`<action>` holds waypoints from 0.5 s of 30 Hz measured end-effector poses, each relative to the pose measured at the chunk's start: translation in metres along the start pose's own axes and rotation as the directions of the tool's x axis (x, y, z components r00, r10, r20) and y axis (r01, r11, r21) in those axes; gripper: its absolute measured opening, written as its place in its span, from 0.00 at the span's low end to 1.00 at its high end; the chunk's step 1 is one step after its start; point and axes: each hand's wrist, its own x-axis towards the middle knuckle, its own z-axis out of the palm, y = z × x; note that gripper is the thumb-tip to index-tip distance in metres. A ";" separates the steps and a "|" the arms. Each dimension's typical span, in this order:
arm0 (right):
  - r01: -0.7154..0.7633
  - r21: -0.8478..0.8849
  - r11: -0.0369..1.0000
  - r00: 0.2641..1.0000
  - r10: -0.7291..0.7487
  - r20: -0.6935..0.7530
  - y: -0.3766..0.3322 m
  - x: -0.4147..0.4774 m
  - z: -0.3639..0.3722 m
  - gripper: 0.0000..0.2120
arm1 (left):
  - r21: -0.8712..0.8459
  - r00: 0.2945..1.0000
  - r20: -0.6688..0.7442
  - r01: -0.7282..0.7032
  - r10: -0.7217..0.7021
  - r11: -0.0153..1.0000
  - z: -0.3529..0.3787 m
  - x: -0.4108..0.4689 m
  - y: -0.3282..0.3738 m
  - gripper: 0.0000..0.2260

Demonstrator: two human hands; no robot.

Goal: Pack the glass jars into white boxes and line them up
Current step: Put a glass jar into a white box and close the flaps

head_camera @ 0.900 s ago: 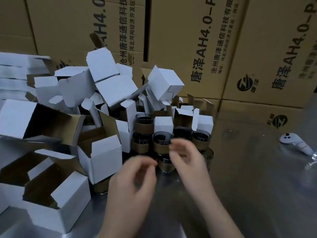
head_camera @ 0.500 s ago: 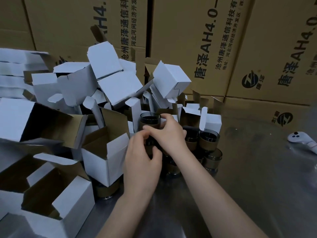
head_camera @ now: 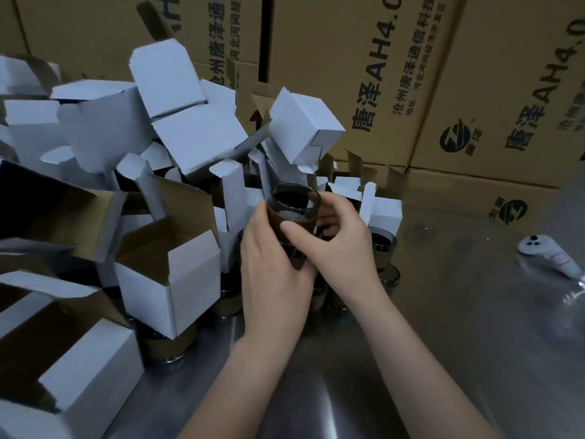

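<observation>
A dark glass jar point(head_camera: 292, 208) with a brown band is lifted above the cluster of jars point(head_camera: 381, 248) on the metal table. My left hand point(head_camera: 272, 274) wraps its left side and base. My right hand point(head_camera: 335, 245) grips it from the right, thumb across its front. More jars stand under and behind my hands, partly hidden. An open white box point(head_camera: 171, 280) stands upright just left of my left hand, resting on a jar point(head_camera: 167, 346). A heap of white boxes point(head_camera: 177, 122) rises behind it.
Large brown cartons point(head_camera: 364, 74) wall off the back. Open white boxes point(head_camera: 72, 369) crowd the left side. A white controller point(head_camera: 544, 255) lies on the metal table point(head_camera: 443, 343) at the right, beside clear plastic at the edge.
Both hands reached forward from the near table into the jar cluster, closed on one jar and raised it above the others. The view has moved closer.
</observation>
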 end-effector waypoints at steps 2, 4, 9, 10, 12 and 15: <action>0.032 0.005 0.999 0.999 -0.032 -0.003 0.004 -0.004 -0.006 0.23 | 0.004 1.000 -0.018 -0.001 0.001 1.000 0.006 0.004 0.004 0.36; 0.053 0.015 0.998 0.999 -0.053 0.007 0.007 -0.007 -0.011 0.26 | -0.042 0.999 -0.033 -0.003 0.002 0.999 0.012 0.007 0.009 0.37; 0.041 0.037 0.998 0.996 -0.044 0.083 0.015 -0.005 -0.025 0.21 | -0.176 0.997 -0.077 0.003 -0.017 0.984 0.026 0.015 0.016 0.34; 0.037 0.073 0.997 0.999 -0.039 0.023 0.017 -0.003 -0.029 0.16 | -0.200 0.997 -0.072 0.007 -0.022 0.980 0.029 0.017 0.016 0.33; 0.031 0.120 0.992 0.980 -0.007 -0.199 0.021 0.001 -0.037 0.07 | -0.207 0.998 -0.058 -0.010 -0.002 0.978 0.035 0.018 0.015 0.33; -0.072 0.015 0.997 0.898 0.072 -0.435 0.030 0.012 -0.052 0.04 | -0.183 0.998 -0.021 -0.057 0.054 0.982 0.036 0.018 0.009 0.33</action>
